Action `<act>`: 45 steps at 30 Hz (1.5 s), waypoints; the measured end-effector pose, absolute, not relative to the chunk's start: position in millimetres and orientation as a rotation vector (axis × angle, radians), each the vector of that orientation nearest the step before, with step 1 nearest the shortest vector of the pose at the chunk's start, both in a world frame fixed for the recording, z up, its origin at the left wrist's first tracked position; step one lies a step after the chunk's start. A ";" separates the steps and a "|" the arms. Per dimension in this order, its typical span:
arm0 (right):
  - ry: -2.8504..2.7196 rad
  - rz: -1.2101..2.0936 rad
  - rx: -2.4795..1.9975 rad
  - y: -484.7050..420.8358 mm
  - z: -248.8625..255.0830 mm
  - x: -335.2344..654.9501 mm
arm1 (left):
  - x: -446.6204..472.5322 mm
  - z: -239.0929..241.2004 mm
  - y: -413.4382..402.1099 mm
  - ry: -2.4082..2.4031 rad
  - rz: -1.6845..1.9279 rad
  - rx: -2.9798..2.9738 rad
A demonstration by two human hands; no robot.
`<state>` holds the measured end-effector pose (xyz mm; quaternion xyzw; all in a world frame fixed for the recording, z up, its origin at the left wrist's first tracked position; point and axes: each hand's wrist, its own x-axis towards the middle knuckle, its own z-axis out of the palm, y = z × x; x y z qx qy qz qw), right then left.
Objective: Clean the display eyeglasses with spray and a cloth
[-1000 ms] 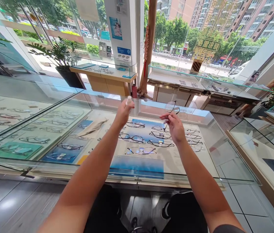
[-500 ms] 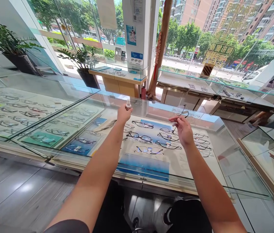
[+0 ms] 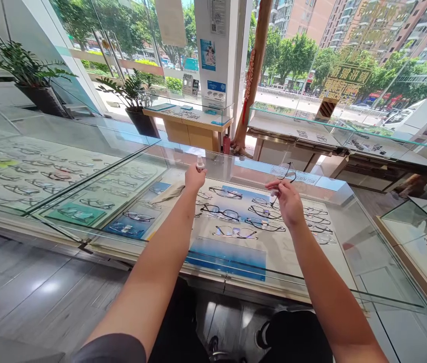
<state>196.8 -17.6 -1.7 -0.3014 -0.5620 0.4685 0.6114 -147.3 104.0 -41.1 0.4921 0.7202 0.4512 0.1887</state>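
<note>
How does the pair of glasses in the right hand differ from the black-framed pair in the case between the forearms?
The held glasses are up above the glass top, pinched by the right hand; the black-framed pair lies under that glass. The held glasses hang tilted; the black-framed pair rests level among other pairs. The held glasses' rim looks thinner than the black-framed pair's. Both have dark rims and clear lenses.

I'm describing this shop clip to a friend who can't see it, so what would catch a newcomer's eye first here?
Two bare arms reach over a glass display counter: the left hand grips a small white bottle, and the right hand holds up a dark-framed pair of glasses. Under the glass, rows of spectacles lie on blue and cream mats. Behind, tall windows show sunlit trees.
</note>
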 end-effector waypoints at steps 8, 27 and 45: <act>-1.282 1.052 -0.692 -16.3 1.5 197.8 | -146.8 -15.6 83.3 2.115 1.447 1.365; -1.268 1.048 -0.684 -9.9 -0.5 199.3 | -239.3 -12.5 25.1 2.031 1.246 1.210; -1.275 1.073 -0.672 -12.6 5.5 194.2 | -75.5 69.3 -2.2 0.966 1.229 1.308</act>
